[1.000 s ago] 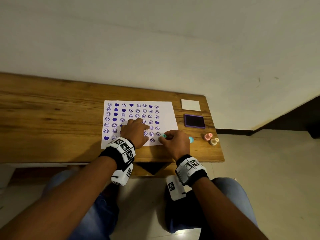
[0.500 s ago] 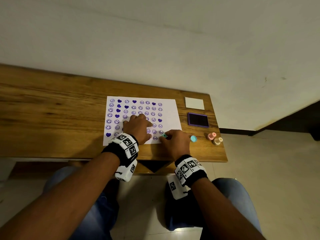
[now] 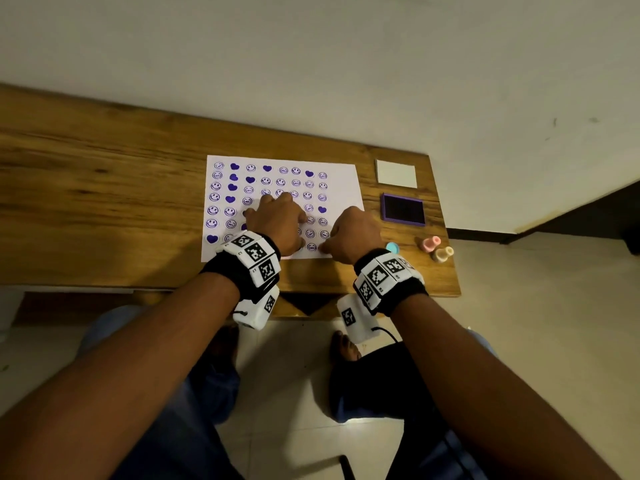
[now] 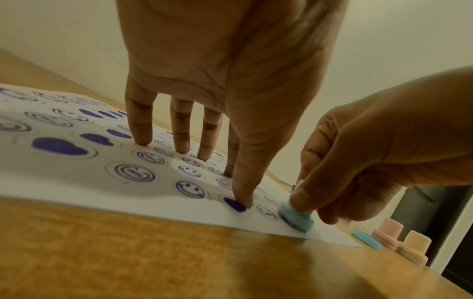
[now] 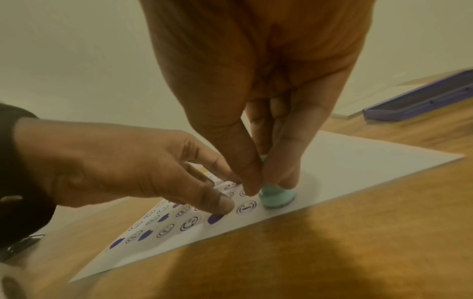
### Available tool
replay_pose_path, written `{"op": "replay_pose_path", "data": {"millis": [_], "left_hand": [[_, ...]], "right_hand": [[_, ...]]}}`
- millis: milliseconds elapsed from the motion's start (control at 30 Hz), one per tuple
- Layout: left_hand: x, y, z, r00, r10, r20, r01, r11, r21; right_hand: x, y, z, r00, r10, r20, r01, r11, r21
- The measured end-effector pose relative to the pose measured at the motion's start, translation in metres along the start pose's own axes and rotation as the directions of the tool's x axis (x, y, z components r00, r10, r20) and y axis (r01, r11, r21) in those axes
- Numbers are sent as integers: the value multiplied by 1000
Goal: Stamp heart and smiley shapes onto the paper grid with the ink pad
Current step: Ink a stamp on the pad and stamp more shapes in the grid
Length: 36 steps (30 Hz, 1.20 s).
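Teal stamp (image 5: 277,197): small plastic piece with a narrow stem and a wider round foot, set foot-down at the near right end of the stamped grid. Right hand (image 3: 356,233): grip pinching the stem, thumb on 1 side, fingertips on the other. Judged light, rigid and a little slick; best taken low on the stem, so pressure goes straight down without tipping or smearing.

Paper grid (image 3: 343,181): thin sheet flat on the counter (image 3: 104,202), near its front edge; rows of purple smileys and hearts, with the right margin blank. Judged flimsy and prone to sliding.

Left hand (image 3: 277,223): grip spread, straight fingers and thumb pressing the sheet down just left of the stamp.

Beyond the sheet, right: blue cap (image 3: 392,247), pink stamp (image 3: 429,243), beige stamp (image 3: 442,253), then ink pad (image 3: 403,209), open, and farthest a white lid (image 3: 396,173).
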<state>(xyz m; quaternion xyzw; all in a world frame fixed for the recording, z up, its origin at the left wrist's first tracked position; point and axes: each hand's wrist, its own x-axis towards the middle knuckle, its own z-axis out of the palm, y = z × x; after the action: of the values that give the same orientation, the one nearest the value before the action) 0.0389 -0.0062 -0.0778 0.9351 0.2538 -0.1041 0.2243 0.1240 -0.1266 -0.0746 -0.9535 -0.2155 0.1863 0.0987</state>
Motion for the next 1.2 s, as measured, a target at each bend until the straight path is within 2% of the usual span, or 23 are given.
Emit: {"op": "replay_pose_path", "data": {"millis": [467,533,600,700,767,900,1067,1200], "left_hand": [[-13,16,-11,999,-53,5,53,999,-11],[-13,17,-11,998,-68,9,68,997,-39],[-14,18,-8,996,-87,-3,86,994,-67],[-14,17,-1,993,-115,-23,113,991,-75],[-12,15,0,994,-109,-18,108,992,-62],[-9,12,2,995,-100,-9,99,993,-66],[-6,10,6,997,-79,-9,79,996,-46],[-4,5,9,998,-59,-7,59,998,-19]], "right_hand": [[-15,-7,-7,1000,-22,-9,22,1000,6],[-20,-3,-11,1000,7,11,-8,997,82],[-28,10,-19,998,52,-31,-44,971,236],[-47,39,-30,980,134,-148,-50,882,469],[-58,56,-34,975,150,-166,-33,831,555],[-69,80,-23,986,126,-111,-41,823,567],[-71,88,-7,980,128,-153,-20,828,560],[-70,87,-12,977,129,-167,-6,808,590]]}}
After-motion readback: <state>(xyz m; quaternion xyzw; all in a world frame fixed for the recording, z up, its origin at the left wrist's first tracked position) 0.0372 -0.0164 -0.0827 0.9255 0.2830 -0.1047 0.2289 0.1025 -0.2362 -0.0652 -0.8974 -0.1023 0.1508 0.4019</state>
